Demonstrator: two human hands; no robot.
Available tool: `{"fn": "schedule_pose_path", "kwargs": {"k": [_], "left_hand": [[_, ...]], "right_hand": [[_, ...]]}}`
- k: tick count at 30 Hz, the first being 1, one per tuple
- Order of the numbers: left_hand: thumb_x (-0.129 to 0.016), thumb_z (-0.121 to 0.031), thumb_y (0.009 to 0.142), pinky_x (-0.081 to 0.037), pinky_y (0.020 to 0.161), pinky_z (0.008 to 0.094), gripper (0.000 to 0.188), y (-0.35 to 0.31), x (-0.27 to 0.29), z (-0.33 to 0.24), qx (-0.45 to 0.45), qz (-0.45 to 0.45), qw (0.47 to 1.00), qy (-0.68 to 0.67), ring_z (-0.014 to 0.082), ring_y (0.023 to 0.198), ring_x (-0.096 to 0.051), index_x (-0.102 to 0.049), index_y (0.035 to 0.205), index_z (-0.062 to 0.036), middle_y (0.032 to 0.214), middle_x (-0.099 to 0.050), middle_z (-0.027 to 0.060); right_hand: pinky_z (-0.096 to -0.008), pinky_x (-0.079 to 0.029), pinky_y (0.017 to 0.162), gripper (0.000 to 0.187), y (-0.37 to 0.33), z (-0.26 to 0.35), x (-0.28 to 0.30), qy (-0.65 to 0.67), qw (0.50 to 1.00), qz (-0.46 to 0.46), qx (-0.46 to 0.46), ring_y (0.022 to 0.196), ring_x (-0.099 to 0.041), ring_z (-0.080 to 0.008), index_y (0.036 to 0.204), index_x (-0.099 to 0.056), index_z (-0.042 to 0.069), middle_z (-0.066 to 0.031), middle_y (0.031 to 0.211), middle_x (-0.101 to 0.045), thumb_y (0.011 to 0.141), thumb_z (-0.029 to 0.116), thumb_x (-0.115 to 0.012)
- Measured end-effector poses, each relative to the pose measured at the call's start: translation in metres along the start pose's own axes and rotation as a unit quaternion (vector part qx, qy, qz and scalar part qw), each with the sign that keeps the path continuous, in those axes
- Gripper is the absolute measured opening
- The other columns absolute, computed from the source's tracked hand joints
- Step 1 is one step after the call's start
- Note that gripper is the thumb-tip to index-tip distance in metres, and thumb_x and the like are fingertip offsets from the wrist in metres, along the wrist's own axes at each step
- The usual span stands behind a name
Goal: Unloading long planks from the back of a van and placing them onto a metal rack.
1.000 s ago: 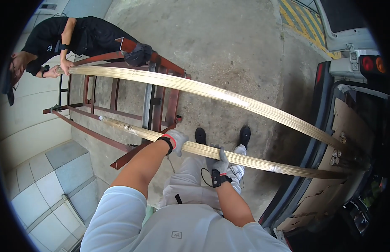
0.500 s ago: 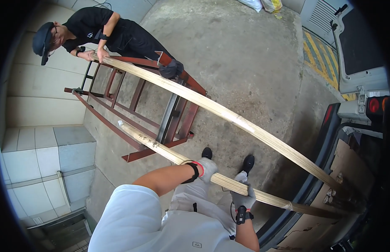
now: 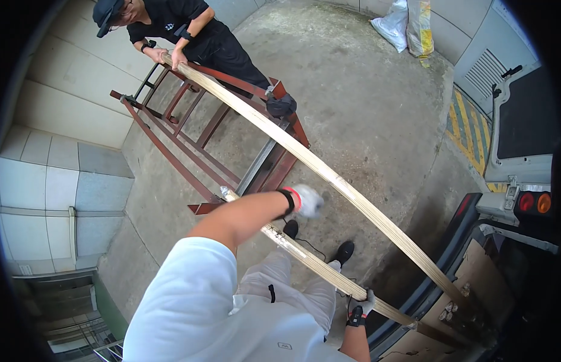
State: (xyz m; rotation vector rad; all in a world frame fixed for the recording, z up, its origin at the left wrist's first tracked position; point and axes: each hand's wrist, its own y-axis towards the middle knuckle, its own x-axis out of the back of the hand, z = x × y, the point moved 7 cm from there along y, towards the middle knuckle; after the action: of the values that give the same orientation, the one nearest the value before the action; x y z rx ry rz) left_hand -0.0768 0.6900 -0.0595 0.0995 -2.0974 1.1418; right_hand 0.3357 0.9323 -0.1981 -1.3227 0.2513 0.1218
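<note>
A long bundle of thin pale wooden strips (image 3: 316,263) slants across in front of me, one end inside the vehicle. My right hand (image 3: 366,303), in a grey glove, is closed around it near the vehicle. Raised off the bundle, my gloved left hand (image 3: 309,202) is blurred by motion, so its fingers cannot be read. Beyond it runs a second, longer bundle (image 3: 313,161), bowed along its length. A co-worker in black (image 3: 199,36) grips its far end with both hands, and its other end also lies in the vehicle.
A red-brown metal frame rack (image 3: 162,142) stands under the far bundle at the left. The vehicle's cargo bed (image 3: 422,329) with cardboard lining is at the lower right, its open door (image 3: 525,99) above. Sacks (image 3: 420,27) lean against the back wall.
My left hand has let go of the near bundle and lifted away. That bundle has slid toward the vehicle, and my right hand has moved lower. The view has shifted.
</note>
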Motion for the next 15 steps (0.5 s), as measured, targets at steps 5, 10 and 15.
{"fn": "schedule_pose_path", "kwargs": {"k": [5, 10, 15], "left_hand": [[-0.056, -0.045, 0.092, -0.052, 0.093, 0.0488, 0.043, -0.119, 0.066, 0.215, 0.243, -0.115, 0.963, -0.017, 0.0388, 0.107, -0.067, -0.072, 0.113, -0.0113, 0.112, -0.073, 0.0177], [-0.057, -0.044, 0.093, -0.052, 0.093, 0.0459, 0.046, -0.175, 0.066, 0.29, 0.302, -0.199, 0.925, -0.113, 0.0368, 0.104, -0.069, -0.073, 0.115, -0.0068, 0.109, -0.074, 0.0184], [-0.059, -0.04, 0.095, -0.052, 0.089, 0.0403, 0.042, -0.146, 0.085, 0.307, 0.244, -0.305, 0.879, -0.272, 0.0308, 0.095, -0.071, -0.072, 0.113, -0.0044, 0.101, -0.075, 0.015]], "right_hand": [[-0.0543, -0.049, 0.096, 0.012, -0.033, 0.01, 0.009, -0.034, 0.999, 0.002, 0.005, 0.094, -0.065, -0.0297, 0.09, -0.065, 0.009, -0.0081, 0.091, -0.067, 0.09, 0.02, -0.061], [-0.0531, -0.052, 0.094, 0.013, -0.074, 0.022, -0.02, -0.03, 0.999, 0.019, 0.0, 0.091, -0.064, -0.0322, 0.083, -0.061, 0.007, -0.0113, 0.087, -0.065, 0.086, 0.019, -0.062], [-0.0505, -0.053, 0.091, 0.014, -0.102, 0.034, -0.024, -0.031, 0.998, -0.007, 0.045, 0.09, -0.063, -0.0332, 0.083, -0.06, 0.006, -0.0111, 0.087, -0.064, 0.084, 0.02, -0.06]]}}
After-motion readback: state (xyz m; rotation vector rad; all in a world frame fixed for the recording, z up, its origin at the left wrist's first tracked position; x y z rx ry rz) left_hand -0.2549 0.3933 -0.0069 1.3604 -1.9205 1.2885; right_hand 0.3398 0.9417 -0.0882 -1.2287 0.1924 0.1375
